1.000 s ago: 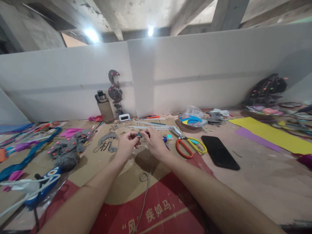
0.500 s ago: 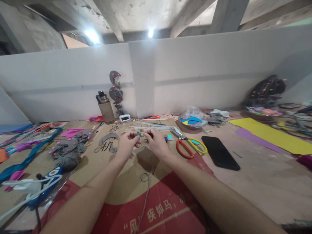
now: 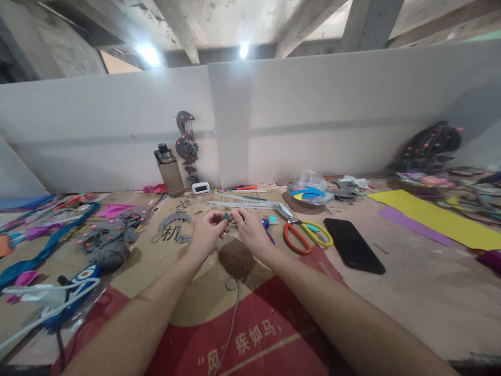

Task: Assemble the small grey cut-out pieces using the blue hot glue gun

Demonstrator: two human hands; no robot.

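My left hand (image 3: 210,228) is closed, pinching a small dark green-grey piece (image 3: 226,217) between thumb and fingers over the cardboard. Close beside it, my right hand (image 3: 248,225) is closed too, with its fingertips at the right side of that piece. Whether it grips the piece or a thread is too small to tell. A thin grey cord (image 3: 234,318) lies below the hands with a loop at its upper end. Left of my left hand rests a grey crescent-shaped felt piece (image 3: 175,219). Red-and-yellow handled scissors (image 3: 296,237) lie to the right of my right hand.
A black phone (image 3: 354,245) lies right of the scissors. Behind are a bowl (image 3: 309,201) with a plastic bag, a ruler (image 3: 242,204), a white small clock (image 3: 200,188) and a bottle (image 3: 171,175). Grey felt pieces with pink dots (image 3: 113,235) and a glue gun (image 3: 72,297) sit left.
My hands have come slightly closer together around the small piece. More of a blue-handled item shows beside my right hand. The view has shifted slightly.
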